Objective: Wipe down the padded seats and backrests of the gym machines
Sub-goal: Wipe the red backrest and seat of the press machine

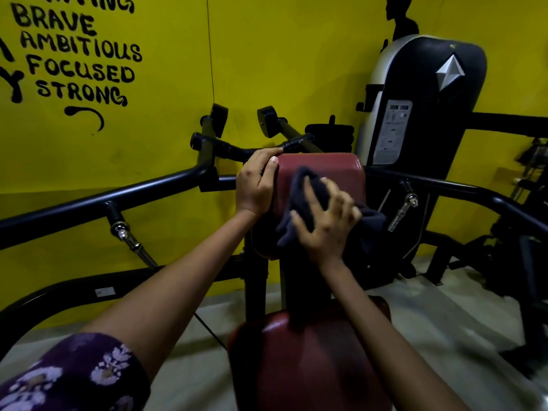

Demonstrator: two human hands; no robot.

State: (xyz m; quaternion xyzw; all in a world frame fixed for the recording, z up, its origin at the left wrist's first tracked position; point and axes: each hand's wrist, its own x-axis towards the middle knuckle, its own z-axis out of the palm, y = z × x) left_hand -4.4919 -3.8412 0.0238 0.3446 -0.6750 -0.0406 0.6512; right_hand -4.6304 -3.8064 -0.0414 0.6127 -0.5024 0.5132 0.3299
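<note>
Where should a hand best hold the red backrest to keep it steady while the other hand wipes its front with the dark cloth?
Probably the upper left edge of the backrest, approached from the left side. The pad stands upright with a rounded, exposed edge there, so the left hand wraps it, thumb on the front. This leaves the front free for the right hand pressing the cloth.

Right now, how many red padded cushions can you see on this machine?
2: the red backrest upright ahead, being wiped with the dark cloth, and the red seat below, nearest the camera. Others may be out of view.
</note>
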